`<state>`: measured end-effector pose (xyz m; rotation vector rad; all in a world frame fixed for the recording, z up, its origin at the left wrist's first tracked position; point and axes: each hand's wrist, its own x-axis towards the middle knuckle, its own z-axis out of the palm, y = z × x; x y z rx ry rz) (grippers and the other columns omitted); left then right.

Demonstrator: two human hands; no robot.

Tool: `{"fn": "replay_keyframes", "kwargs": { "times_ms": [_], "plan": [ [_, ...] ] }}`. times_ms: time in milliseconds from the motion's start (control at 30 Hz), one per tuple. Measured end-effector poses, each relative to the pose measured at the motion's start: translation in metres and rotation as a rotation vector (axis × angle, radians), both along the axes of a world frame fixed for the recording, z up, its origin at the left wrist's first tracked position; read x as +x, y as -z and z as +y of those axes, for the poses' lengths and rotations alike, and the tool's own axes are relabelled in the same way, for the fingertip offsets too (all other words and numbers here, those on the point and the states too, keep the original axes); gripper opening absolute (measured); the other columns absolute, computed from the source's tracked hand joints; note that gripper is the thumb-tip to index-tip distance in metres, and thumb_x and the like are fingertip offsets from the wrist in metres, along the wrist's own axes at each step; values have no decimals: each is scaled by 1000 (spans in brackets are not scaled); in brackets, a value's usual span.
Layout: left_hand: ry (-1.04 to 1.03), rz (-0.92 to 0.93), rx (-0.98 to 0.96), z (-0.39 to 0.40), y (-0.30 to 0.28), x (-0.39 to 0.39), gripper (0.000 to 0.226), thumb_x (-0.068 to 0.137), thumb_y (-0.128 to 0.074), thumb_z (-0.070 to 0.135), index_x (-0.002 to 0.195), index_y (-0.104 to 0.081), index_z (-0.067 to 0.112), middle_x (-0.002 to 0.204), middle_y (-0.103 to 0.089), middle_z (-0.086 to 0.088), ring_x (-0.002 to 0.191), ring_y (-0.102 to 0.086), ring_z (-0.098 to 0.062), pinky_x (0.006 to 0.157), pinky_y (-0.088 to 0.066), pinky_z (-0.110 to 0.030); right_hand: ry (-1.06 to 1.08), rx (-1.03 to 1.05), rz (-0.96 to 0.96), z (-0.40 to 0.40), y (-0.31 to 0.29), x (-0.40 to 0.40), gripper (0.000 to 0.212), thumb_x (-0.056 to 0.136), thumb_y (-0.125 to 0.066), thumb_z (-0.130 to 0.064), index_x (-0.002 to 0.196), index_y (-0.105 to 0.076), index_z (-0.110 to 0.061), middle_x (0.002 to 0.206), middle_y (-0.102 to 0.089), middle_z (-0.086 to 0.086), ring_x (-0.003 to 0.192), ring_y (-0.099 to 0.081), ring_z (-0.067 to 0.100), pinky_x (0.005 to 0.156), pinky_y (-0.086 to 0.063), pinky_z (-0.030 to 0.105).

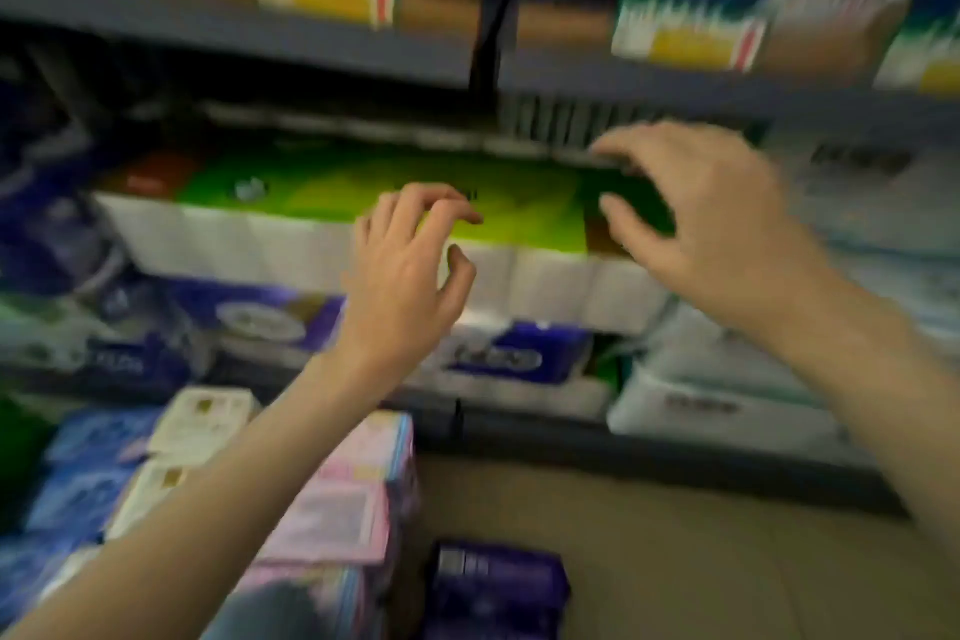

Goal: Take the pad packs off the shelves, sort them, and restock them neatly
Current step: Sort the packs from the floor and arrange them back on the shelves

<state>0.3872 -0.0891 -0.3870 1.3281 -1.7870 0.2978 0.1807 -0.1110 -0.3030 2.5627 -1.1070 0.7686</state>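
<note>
Shelf point(649, 452) crammed with blurry packs, green-topped pad pack point(322, 203) on top of stack. Left hand point(405, 276) and right hand point(701, 224) hovering in front, fingers loosely curled, gripping nothing. Pink packs point(343, 515) stacked below.

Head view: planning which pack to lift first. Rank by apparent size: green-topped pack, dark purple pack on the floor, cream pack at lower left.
1. Green-topped pack, clearly largest.
2. Dark purple pack.
3. Cream pack.
The last two look close; nearness and blur make their order unsure.
</note>
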Motion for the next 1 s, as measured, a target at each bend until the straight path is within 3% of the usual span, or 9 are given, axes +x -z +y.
{"fn": "replay_keyframes", "kwargs": {
  "times_ms": [133,200,267,333,467,533,667,867,1000],
  "plan": [
    [37,-157,358,30,109,-13,32,72,-46,24,99,-61,14,102,-58,-9,95,-46,-25,76,-30,-35,86,493,310,19,127,-10,43,90,-51,-33,128,-51,-15,124,-58,9,114,-54,30,97,-40,42],
    [105,-278,538,43,154,-20,34,69,-46,26,97,-62,17,98,-60,-7,91,-54,-27,78,-36,-37,62,699,502,29,192,-17,48,92,-53,-32,137,-41,-19,134,-50,5,123,-46,25,102,-36,38],
    [185,-488,762,55,185,-28,38,76,-52,26,112,-60,17,113,-57,-6,102,-56,-30,87,-41,-43,14,872,672,38,254,-21,50,94,-52,-27,140,-37,-19,139,-44,7,127,-42,26,103,-36,40],
    [244,-655,970,68,214,-29,45,90,-48,30,133,-44,19,135,-40,-4,124,-38,-26,103,-27,-42,-12,1028,776,47,310,-22,51,95,-52,-25,142,-36,-16,144,-37,12,132,-36,31,107,-33,42],
    [403,-927,1134,88,251,-37,49,94,-44,31,140,-35,18,142,-35,-9,129,-33,-27,105,-22,-42,-59,1169,839,70,389,-11,69,87,-62,-39,144,-28,-21,143,-31,15,127,-37,34,103,-35,40],
    [462,-1024,1149,92,265,-42,51,94,-45,33,141,-33,16,144,-34,-10,130,-34,-28,106,-22,-42,-45,1169,782,73,409,-5,80,82,-67,-41,145,-23,-18,143,-31,13,127,-36,32,103,-33,41],
    [466,-1036,1223,103,292,-50,62,91,-49,44,142,-29,16,144,-35,-11,131,-34,-28,107,-22,-41,62,1234,474,61,416,-10,63,76,-75,-28,125,-36,-19,126,-49,9,109,-51,25,87,-47,36],
    [453,-1124,1313,118,330,-61,97,79,-66,49,145,-13,2,143,-35,-15,129,-37,-30,111,-20,-45,396,1216,240,24,373,-60,65,69,-81,-30,116,-39,-16,121,-54,7,106,-55,25,83,-48,36],
    [477,-1092,1234,113,329,-70,81,80,-68,33,139,-20,2,135,-45,-15,124,-43,-29,112,-17,-42,416,1263,167,29,349,-79,59,71,-80,-27,113,-40,-17,124,-52,3,105,-54,20,76,-44,30]
  ]
}}
